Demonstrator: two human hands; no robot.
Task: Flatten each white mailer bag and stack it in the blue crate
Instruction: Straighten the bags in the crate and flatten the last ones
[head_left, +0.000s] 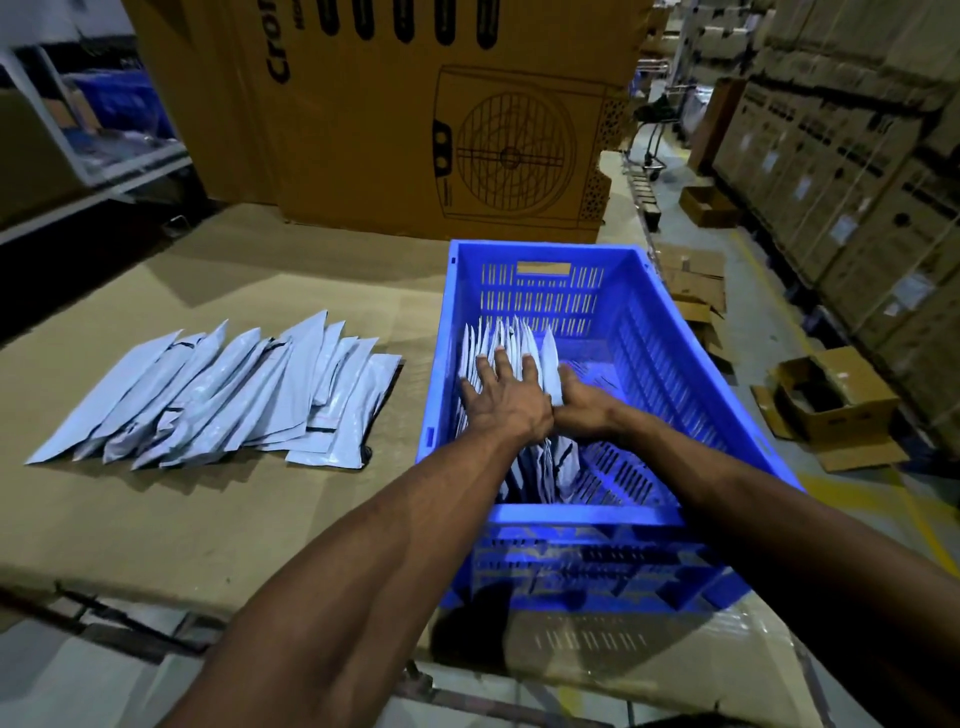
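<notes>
A blue crate (550, 514) stands on the cardboard-covered table at the right. Inside it, along its left wall, a row of white mailer bags (506, 338) stands on edge. My left hand (501, 392) lies on that row with fingers spread and straight, pressing it leftward. My right hand (582, 402) is beside it in the crate, fingers against the right face of the outermost mailer (551, 364); how they curl is hard to tell. A loose pile of several white mailers (223, 395) lies spread on the table at the left.
A large brown fan carton (415, 114) stands right behind the crate. An aisle with open cardboard boxes (831, 400) on the floor runs on the right, beside walls of stacked cartons. Shelving is at the far left.
</notes>
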